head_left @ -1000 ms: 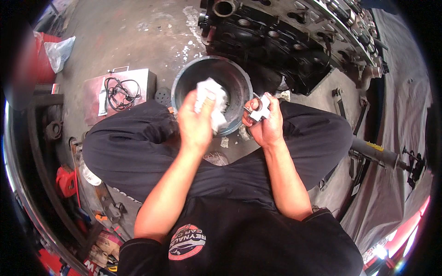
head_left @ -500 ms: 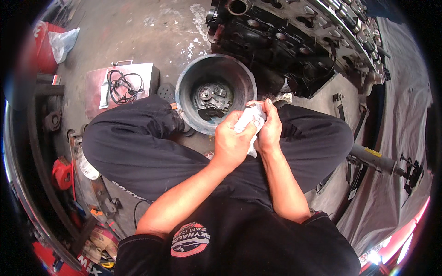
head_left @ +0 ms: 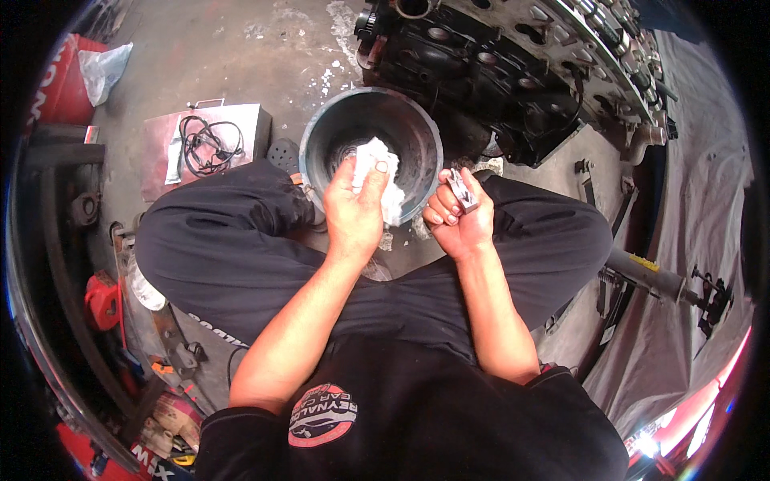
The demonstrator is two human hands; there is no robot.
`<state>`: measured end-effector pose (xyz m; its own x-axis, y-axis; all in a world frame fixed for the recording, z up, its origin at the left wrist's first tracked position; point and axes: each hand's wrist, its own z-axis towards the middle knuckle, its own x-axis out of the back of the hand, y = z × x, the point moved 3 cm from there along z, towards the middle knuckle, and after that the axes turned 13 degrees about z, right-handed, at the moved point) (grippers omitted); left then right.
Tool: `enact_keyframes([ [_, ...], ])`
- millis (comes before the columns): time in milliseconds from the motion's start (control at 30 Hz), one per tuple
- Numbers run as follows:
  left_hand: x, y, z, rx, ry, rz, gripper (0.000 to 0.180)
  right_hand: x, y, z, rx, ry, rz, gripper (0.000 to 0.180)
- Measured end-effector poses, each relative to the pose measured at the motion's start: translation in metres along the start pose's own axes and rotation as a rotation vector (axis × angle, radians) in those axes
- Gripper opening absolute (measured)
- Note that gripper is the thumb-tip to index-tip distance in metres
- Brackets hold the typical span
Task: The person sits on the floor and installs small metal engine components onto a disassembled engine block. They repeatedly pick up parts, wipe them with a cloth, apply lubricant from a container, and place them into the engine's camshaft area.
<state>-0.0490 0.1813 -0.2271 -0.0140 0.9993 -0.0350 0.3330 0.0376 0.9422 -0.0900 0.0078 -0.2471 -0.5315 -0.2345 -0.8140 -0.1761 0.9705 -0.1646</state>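
Metal part (head_left: 463,192): in right hand (head_left: 461,218), fingers gripping it | long axis: fore-and-aft, far end leaning left | rag (head_left: 375,160): left of part, apart, in left hand (head_left: 354,215), fingers clasping it over bucket (head_left: 421,143)

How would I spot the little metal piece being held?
Start at the big dark bucket. Beside its lower right edge, the right hand holds the metal piece. It is small, grey and angular, unlike the soft white cloth in the left hand.
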Motion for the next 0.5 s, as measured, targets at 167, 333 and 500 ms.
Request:
enact_keyframes([
  [167,-0.047,-0.029,-0.029,0.213,-0.245,-0.391,0.039,-0.008,0.014,0.012,0.275,0.272,0.002,0.052],
  [333,-0.069,-0.024,-0.034,0.086,-0.357,0.053,0.035,0.022,-0.005,0.017,0.398,0.094,-0.200,0.051],
  [500,-0.058,-0.014,-0.032,-0.154,-0.424,0.241,0.039,0.021,-0.007,0.019,0.301,0.062,-0.060,0.046],
])
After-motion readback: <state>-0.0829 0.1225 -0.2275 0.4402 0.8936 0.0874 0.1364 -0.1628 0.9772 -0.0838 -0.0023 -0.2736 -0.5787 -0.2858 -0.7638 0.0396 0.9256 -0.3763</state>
